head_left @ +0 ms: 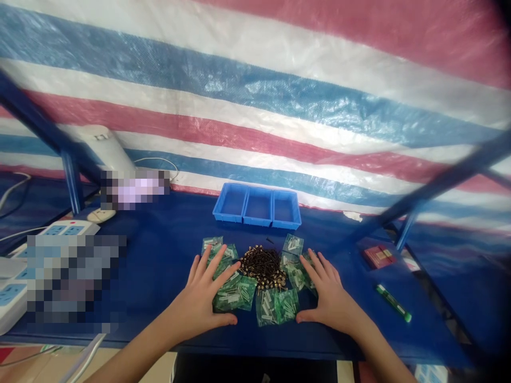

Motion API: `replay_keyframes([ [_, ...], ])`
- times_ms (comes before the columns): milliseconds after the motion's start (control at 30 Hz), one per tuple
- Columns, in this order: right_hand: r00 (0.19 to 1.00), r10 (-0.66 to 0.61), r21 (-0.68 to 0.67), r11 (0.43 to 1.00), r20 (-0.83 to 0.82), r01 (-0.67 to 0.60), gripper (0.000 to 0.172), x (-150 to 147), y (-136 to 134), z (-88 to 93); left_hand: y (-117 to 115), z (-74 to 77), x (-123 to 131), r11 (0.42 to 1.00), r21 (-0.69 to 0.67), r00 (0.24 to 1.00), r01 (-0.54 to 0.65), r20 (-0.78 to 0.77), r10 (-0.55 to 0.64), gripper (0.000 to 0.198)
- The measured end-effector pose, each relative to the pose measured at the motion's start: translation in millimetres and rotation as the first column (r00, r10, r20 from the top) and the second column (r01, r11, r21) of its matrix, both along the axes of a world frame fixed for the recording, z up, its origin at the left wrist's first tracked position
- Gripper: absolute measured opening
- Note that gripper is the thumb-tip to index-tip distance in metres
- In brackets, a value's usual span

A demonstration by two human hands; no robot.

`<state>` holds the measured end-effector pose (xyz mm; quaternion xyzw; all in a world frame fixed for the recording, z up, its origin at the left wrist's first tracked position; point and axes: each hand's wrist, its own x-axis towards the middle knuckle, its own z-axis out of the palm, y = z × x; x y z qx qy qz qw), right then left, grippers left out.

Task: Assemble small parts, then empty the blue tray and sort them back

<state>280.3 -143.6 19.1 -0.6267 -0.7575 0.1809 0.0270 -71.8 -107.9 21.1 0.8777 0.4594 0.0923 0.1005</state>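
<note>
A pile of dark screws (261, 266) with some brassy ends lies at the middle of the blue table. Around it are several small green-tinted plastic bags (235, 292) holding pale, slim pieces. My left hand (205, 298) rests at the pile's left, fingers spread and touching the bags there. On the other side my right hand (329, 298) is spread too, its fingertips at the bags on the right (294, 270) and its thumb by the front bags (276, 307). Neither hand grips anything. Behind the pile stand three joined blue bins (257, 206).
White power strips (64, 230) lie at the left, beside a blurred-out area. A white cylindrical object (107, 151) stands behind them. At the right are a red box (378, 256) and a green tube-like object (393, 303). Blue metal struts (407, 226) flank the table before a striped sheet.
</note>
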Motion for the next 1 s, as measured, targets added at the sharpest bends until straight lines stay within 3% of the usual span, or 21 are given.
replay_keyframes([
  [133, 0.996, 0.086, 0.029, 0.996, 0.020, -0.086, 0.116, -20, 17, -8.0, 13, -10.1, 15, 1.000, -0.016, 1.000, 0.005, 0.005, -0.005, 0.095],
  [333, 0.987, 0.159, 0.001, 0.987, -0.015, -0.159, 0.111, -48, 43, 0.0, 40, -9.6, 34, 0.998, -0.051, 0.999, 0.032, 0.044, -0.029, 0.104],
  [567, 0.988, 0.153, -0.015, 0.988, -0.033, -0.153, 0.105, -43, 59, 18.1, 55, -13.3, 39, 0.998, -0.004, 0.995, 0.063, 0.083, -0.063, 0.087],
  [633, 0.991, 0.118, 0.006, 0.993, -0.064, -0.118, 0.107, -43, 55, 27.3, 52, -10.8, 35, 0.998, 0.042, 0.995, 0.053, 0.085, -0.056, 0.082],
  [733, 0.974, 0.166, 0.052, 0.986, -0.152, -0.160, 0.102, -57, 49, 30.2, 39, -3.7, 33, 0.995, 0.101, 0.995, -0.004, 0.096, -0.005, 0.073],
  [867, 0.977, 0.192, 0.111, 0.977, -0.094, -0.182, 0.113, -87, 51, 7.5, 8, 4.0, 39, 0.989, 0.116, 0.992, -0.090, 0.094, 0.079, 0.074],
  [1000, 0.985, 0.167, 0.281, 0.949, -0.053, -0.146, 0.091, -102, 62, -12.9, -19, -4.3, 46, 0.982, 0.121, 0.985, -0.147, 0.105, 0.134, 0.081],
])
